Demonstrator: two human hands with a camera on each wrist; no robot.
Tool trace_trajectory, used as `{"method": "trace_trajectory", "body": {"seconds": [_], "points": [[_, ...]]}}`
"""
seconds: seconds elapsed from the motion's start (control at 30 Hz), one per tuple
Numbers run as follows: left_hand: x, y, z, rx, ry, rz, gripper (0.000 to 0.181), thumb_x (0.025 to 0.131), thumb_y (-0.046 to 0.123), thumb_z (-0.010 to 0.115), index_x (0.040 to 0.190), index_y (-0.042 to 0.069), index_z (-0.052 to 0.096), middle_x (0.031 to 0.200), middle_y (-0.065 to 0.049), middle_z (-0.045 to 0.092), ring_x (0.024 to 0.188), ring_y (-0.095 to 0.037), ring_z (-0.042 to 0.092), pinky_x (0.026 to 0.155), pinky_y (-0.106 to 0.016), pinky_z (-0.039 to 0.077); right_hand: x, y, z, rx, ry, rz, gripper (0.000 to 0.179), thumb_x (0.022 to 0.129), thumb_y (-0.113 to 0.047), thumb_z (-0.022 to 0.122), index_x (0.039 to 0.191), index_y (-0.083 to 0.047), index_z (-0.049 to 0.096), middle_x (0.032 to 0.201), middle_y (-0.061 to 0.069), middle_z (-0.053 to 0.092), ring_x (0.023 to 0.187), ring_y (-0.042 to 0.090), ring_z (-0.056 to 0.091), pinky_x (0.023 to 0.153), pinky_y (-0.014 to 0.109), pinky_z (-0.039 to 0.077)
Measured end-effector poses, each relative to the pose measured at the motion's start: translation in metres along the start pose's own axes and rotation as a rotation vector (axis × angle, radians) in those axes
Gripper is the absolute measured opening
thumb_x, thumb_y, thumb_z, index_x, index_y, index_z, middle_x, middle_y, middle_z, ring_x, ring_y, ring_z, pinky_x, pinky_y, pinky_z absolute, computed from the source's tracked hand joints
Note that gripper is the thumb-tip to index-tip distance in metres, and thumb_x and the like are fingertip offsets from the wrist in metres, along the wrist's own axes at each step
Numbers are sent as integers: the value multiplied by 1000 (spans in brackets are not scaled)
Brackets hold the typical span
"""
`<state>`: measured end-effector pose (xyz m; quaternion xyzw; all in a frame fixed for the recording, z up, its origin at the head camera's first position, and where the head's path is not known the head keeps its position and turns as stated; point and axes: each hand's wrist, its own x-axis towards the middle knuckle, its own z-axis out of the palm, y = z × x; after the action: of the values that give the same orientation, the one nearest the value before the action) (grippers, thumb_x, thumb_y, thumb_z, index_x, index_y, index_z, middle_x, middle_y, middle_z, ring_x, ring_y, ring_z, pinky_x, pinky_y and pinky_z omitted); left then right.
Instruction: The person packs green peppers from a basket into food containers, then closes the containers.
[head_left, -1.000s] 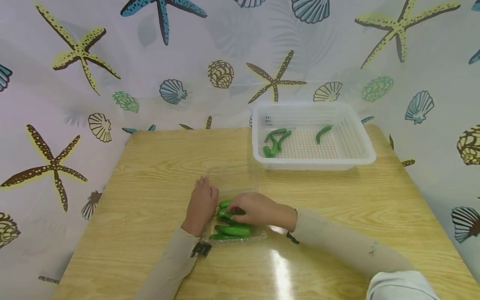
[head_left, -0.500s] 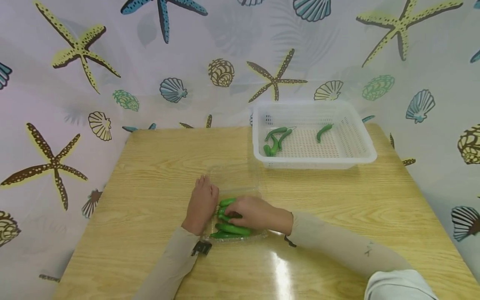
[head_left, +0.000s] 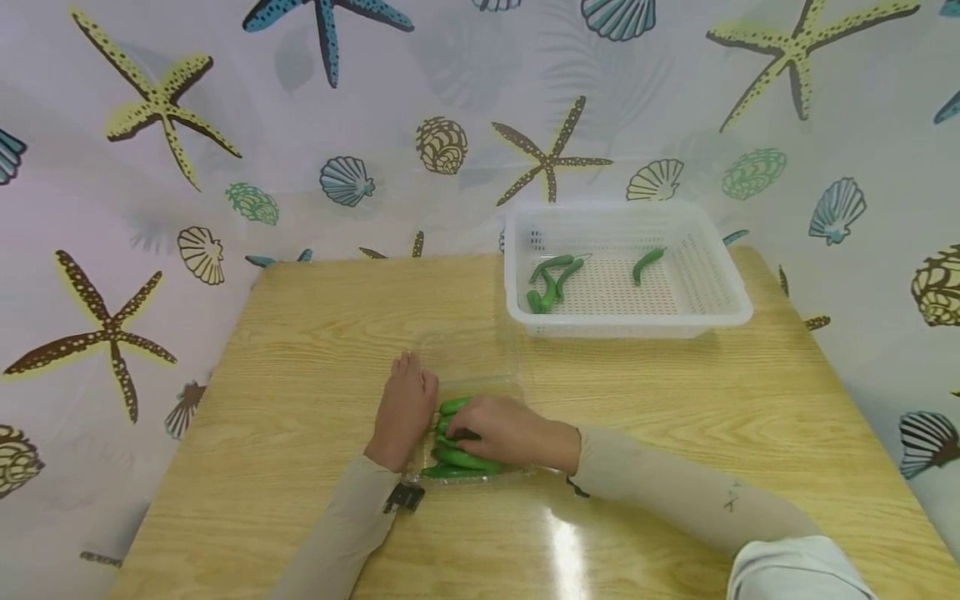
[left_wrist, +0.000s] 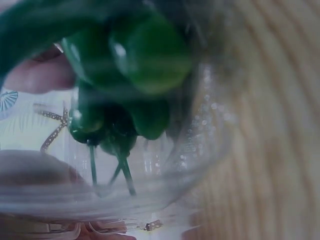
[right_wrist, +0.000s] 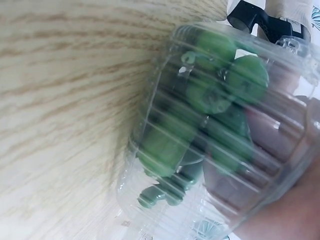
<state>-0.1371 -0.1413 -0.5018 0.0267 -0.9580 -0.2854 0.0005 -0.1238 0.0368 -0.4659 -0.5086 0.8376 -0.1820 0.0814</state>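
A clear plastic clamshell box (head_left: 517, 475) lies on the table with its lid (head_left: 468, 354) folded back, away from the person. Several green chili peppers (head_left: 463, 458) lie side by side in it. My left hand (head_left: 403, 417) rests along the box's left side, fingers pointing forward. My right hand (head_left: 504, 429) reaches in from the right, its curled fingers pinching a pepper among the others. That pepper is mostly hidden under the hand. Pepper ends (left_wrist: 150, 55) and thin stems show through the plastic in the left wrist view. Stacked peppers (right_wrist: 167, 145) show through the ribbed wall in the right wrist view.
A white perforated basket (head_left: 630, 321) stands at the back right of the wooden table (head_left: 315, 333), holding several more green chili peppers (head_left: 551, 287). A curtain (head_left: 285, 133) printed with starfish and shells hangs behind the table.
My right hand has shifted slightly left and inward over the peppers, and the peppers under it have moved a little. My left hand has stayed in place.
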Motion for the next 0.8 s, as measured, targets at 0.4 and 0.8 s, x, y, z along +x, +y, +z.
{"method": "trace_trajectory", "body": {"seconds": [0.4,0.8], "points": [[1,-2,1,-3,-2,-6,56,98,28,24,142,-8,28,147,-25,23,137,-35,18,110,-45,18,2,2,0,4,-1,10,16,88,-20,62,101,-15,71,97,-7,67,89,3,59,77,18,47],[0,-1,-1,-20,6,11,55,99,26,26,141,-9,27,147,-25,24,137,-36,17,110,-46,18,-1,7,-12,44,1,89,18,89,-21,62,104,-17,71,101,-8,66,93,4,58,82,23,47]]}}
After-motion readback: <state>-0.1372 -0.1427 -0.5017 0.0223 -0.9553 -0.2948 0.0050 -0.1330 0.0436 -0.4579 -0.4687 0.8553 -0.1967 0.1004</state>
